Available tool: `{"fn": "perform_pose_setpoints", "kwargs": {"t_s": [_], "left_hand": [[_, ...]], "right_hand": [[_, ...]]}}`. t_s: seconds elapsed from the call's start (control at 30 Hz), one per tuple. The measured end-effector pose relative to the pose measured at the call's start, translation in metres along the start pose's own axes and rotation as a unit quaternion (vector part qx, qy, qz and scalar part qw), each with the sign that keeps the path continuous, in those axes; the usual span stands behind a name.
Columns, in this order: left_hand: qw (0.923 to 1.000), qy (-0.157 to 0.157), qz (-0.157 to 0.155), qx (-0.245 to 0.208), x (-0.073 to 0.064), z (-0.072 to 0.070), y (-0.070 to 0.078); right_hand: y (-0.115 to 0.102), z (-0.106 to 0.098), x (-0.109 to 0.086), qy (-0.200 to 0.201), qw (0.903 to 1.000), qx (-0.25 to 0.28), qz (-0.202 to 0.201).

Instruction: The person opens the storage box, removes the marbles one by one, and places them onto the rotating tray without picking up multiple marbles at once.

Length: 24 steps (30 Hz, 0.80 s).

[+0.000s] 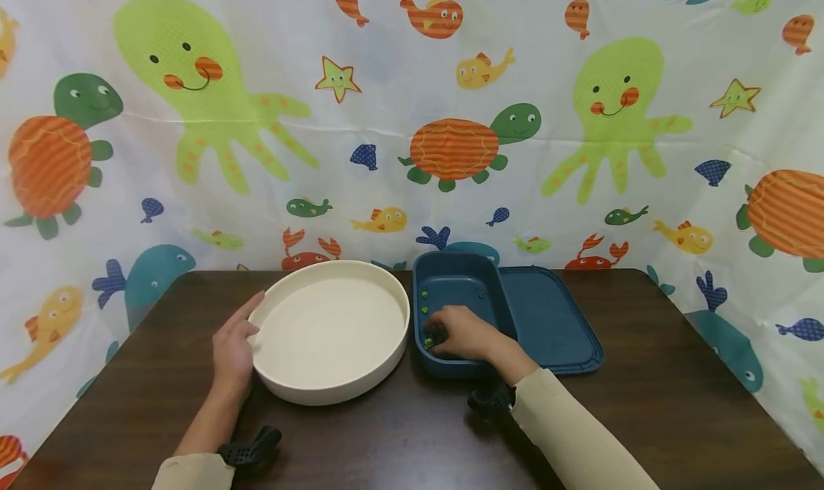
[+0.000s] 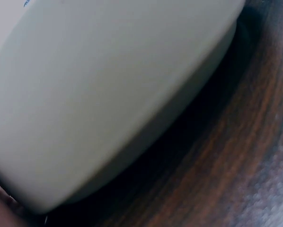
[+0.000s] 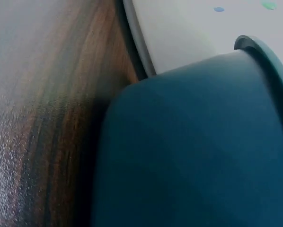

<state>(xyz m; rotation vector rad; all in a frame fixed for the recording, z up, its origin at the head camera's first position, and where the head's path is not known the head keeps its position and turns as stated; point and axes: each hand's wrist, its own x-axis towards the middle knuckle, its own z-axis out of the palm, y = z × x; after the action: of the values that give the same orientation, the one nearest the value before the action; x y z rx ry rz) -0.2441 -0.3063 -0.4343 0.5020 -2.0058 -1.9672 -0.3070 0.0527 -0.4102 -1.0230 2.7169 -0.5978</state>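
My left hand (image 1: pixel 234 347) rests against the left side of a round cream dish (image 1: pixel 331 325), its fingers fairly straight along the rim. In the left wrist view the dish's pale outer wall (image 2: pixel 113 94) fills much of the picture. My right hand (image 1: pixel 463 332) reaches down into a blue rectangular container (image 1: pixel 463 261), fingers bent toward its left inner wall. Small green pieces (image 1: pixel 425 310) lie along that wall, some right at the fingertips. I cannot tell whether the fingers pinch one. In the right wrist view only the container's outer wall (image 3: pixel 189 142) shows, hiding the fingers.
A flat blue lid (image 1: pixel 547 318) lies on the dark wooden table (image 1: pixel 650 375), right of the container. The dish and container stand side by side. A curtain (image 1: pixel 399 118) printed with sea animals hangs behind the table. Each wrist wears a black camera mount (image 1: pixel 251 447).
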Motion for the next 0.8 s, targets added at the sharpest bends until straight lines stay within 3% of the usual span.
{"fn": "perform_pose_setpoints", "kwargs": {"t_s": [0.23, 0.4, 0.6, 0.8], "left_hand": [[1.0, 0.0, 0.002, 0.006, -0.001, 0.0, 0.001], [1.0, -0.003, -0.003, 0.004, -0.003, -0.001, 0.001], [1.0, -0.002, -0.005, 0.005, -0.005, -0.003, 0.002], [0.9999, -0.005, -0.002, 0.011, -0.006, -0.003, 0.001]], "right_hand": [[-0.001, -0.005, -0.002, 0.077, 0.9956, 0.029, 0.046], [0.0, -0.012, -0.011, 0.088, 0.9913, 0.052, 0.083], [0.003, -0.018, -0.016, 0.046, 0.9944, 0.042, 0.085], [0.005, -0.014, -0.019, -0.039, 0.9981, 0.047, 0.008]]}}
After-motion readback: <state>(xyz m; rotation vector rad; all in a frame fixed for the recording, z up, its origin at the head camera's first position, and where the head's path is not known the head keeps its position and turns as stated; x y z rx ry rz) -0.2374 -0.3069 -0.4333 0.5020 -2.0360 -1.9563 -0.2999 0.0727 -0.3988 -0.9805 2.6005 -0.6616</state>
